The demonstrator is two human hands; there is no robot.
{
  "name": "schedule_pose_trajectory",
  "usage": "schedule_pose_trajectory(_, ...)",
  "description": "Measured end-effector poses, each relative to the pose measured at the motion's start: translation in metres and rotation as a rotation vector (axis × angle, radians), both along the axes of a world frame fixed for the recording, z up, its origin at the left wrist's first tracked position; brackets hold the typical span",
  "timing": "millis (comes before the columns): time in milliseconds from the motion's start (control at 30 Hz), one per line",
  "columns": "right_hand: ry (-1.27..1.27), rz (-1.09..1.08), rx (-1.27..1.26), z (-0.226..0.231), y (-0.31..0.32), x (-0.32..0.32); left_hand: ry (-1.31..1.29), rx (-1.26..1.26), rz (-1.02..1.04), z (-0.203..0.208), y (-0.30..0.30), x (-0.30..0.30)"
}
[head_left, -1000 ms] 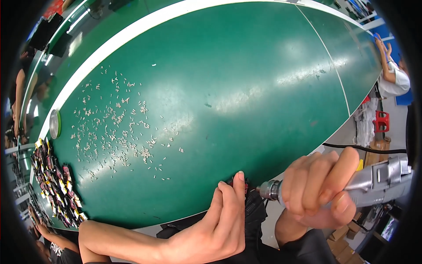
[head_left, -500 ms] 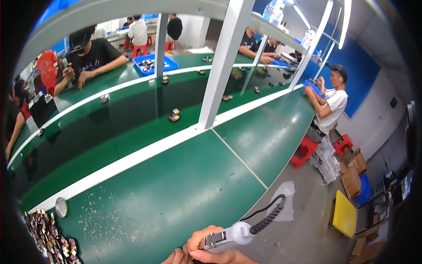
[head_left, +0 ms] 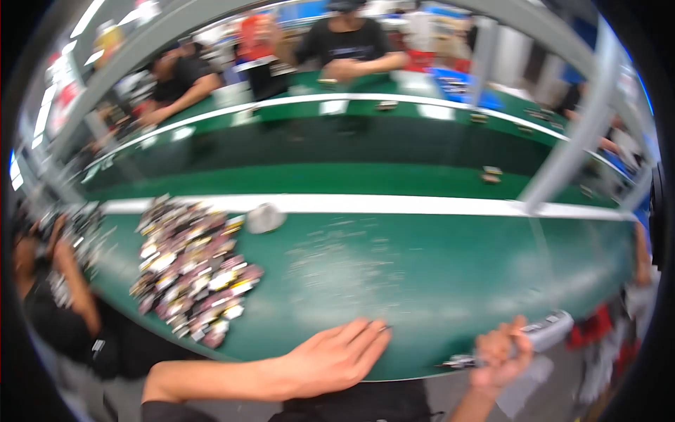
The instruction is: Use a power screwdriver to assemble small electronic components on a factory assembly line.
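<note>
The picture is smeared by motion. My left hand [head_left: 339, 356] is over the near edge of the green table, palm down. Its fingers are stretched out, with a tiny dark spot at the fingertips that I cannot make out; its thumb is hidden. Just beyond it, many tiny pale pieces [head_left: 344, 264] lie scattered on the green top. At the right, my right hand [head_left: 500, 352] is wrapped round a grey electric screwdriver [head_left: 552, 330], whose metal tip points left over the table edge. A heap of small dark-red parts [head_left: 197, 271] with white and yellow bits covers the table's left side.
A round tin [head_left: 266, 218] stands beside the heap, against the white rail [head_left: 394, 205]. Beyond runs a dark conveyor belt [head_left: 337, 148] carrying small parts [head_left: 491, 175]. A grey post [head_left: 580, 133] rises at the right. Co-workers sit across the belt and at the left.
My view has swung left, bringing the whole heap into sight. My hands were together at the screwdriver; now they are apart, the left stretched over the table, the screwdriver in the right.
</note>
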State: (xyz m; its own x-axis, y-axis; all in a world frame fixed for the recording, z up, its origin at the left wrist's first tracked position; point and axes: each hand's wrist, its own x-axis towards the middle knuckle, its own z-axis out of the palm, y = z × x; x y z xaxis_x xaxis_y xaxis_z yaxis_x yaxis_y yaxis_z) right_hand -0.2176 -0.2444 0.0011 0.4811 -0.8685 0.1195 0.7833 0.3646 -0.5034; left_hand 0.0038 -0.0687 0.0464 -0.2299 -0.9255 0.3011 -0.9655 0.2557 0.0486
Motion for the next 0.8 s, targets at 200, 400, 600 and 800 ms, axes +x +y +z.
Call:
schedule_pose_trajectory(200, -0.126, 0.009, 0.226, -0.029, 0.000, 0.004, 0.140, -0.107, 0.589, -0.008, 0.080, 0.061)
schedule_pose_trajectory(400, -0.159, 0.081, 0.249, -0.029, 0.008, 0.005, -0.168, -0.063, 1.088, -0.003, 0.142, 0.134)
schedule_pose_trajectory(600, -0.221, 0.085, 0.208, -0.030, 0.010, 0.001, 0.107, -0.105, 0.699, -0.015, 0.086, 0.094)
schedule_pose_trajectory(800, -0.228, 0.069, 0.257, -0.030, 0.007, 0.002, 0.108, -0.113, 0.669, -0.035, 0.034, 0.105)
